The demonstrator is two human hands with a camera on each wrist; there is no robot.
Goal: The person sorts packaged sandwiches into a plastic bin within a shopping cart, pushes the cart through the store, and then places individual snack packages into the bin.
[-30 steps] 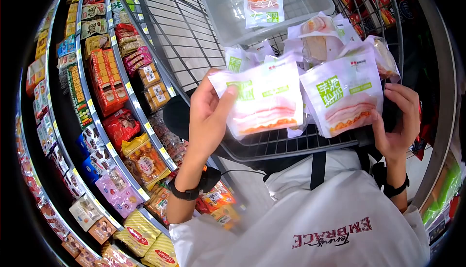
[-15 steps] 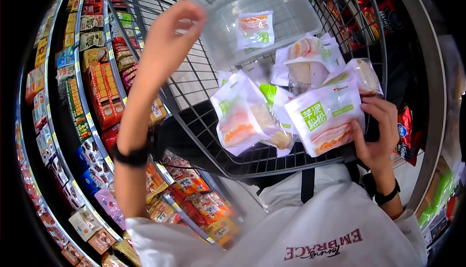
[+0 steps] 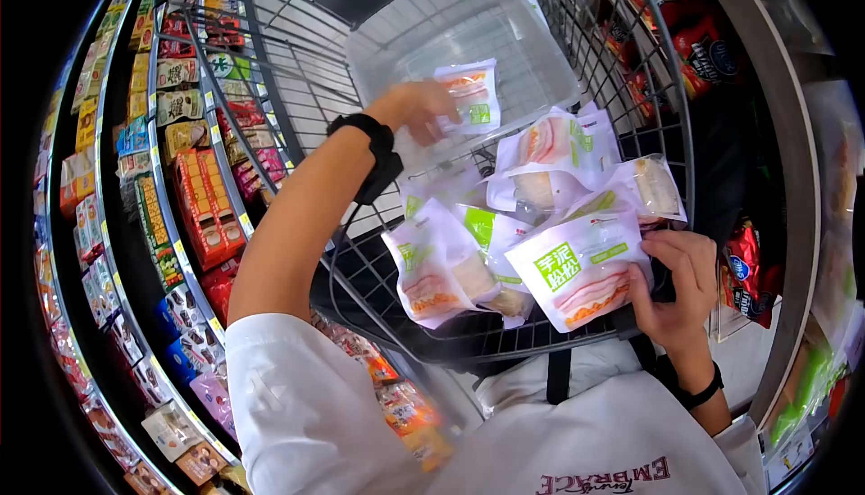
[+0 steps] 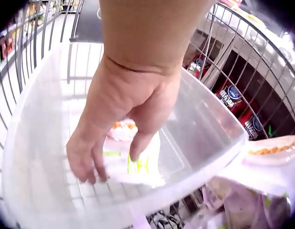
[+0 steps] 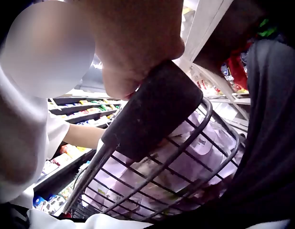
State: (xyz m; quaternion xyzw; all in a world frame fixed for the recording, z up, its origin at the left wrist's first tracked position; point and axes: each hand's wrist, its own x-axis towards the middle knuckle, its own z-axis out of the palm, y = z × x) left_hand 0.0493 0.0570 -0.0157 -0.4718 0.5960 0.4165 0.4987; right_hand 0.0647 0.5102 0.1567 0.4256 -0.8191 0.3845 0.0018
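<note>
My left hand [image 3: 419, 109] reaches down into the clear plastic bin [image 4: 38, 143], over a white bread packet [image 4: 142, 160] lying on its floor. In the left wrist view its fingers and thumb are spread apart, above the packet and beside it. My right hand [image 3: 680, 288] pinches the right edge of another white bread packet [image 3: 577, 270] with green lettering and a picture of layered bread. More such packets are heaped around it, including one tilted packet [image 3: 428, 265] on the left and one with its bread showing [image 3: 551, 157] behind.
The wire shopping cart [image 3: 680, 72] surrounds the bin and the heap. Shelves of packaged snacks [image 3: 207, 193] run along the left. On the right hang red bags [image 3: 748, 265] beside a pale shelf edge [image 3: 797, 126].
My left hand let go of a bread packet at the heap's left, swung up and leftward, then moved into the bin. The right hand stays on its packet.
</note>
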